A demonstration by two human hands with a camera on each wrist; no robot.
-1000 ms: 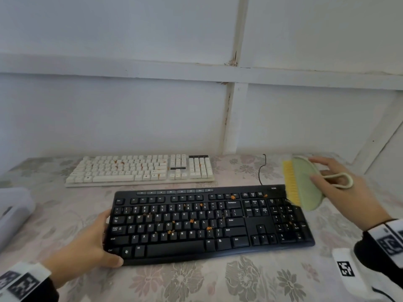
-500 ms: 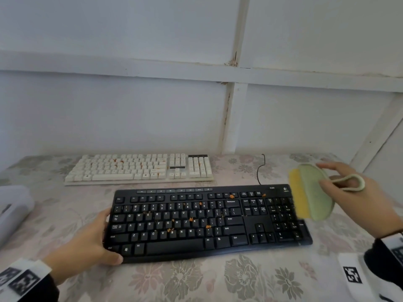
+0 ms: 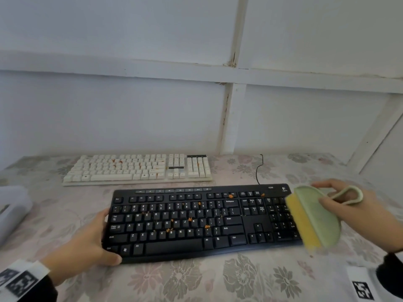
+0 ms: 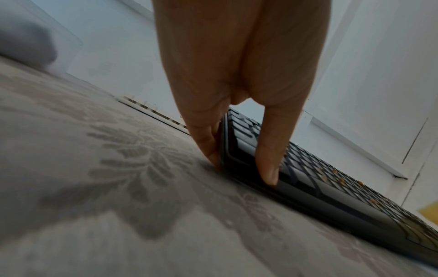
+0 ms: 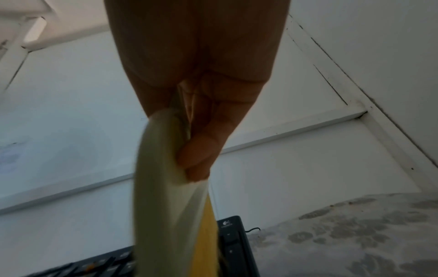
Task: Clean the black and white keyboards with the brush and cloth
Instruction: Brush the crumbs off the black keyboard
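The black keyboard (image 3: 196, 221) lies in front of me with orange crumbs (image 3: 207, 226) among its keys. My left hand (image 3: 87, 247) brackets its front left corner. In the left wrist view the thumb (image 4: 267, 159) lies straight on the front lip of the black keyboard (image 4: 308, 187), and another finger lies straight along its left edge. My right hand (image 3: 353, 212) grips a pale green brush (image 3: 314, 219) with yellow bristles by its loop handle. The bristles face the number pad at the keyboard's right end. The white keyboard (image 3: 139, 168) lies behind, also crumb-speckled. No cloth is in view.
A white plastic box (image 3: 11, 210) sits at the table's left edge. The black keyboard's cable (image 3: 259, 168) runs back toward the white wall. A flowered tablecloth (image 3: 218, 284) covers the table. A white card with a black marker (image 3: 359, 286) lies at the front right.
My right hand has carried the brush from the black keyboard's back right corner toward me along its right end. The left hand and both keyboards have stayed put.
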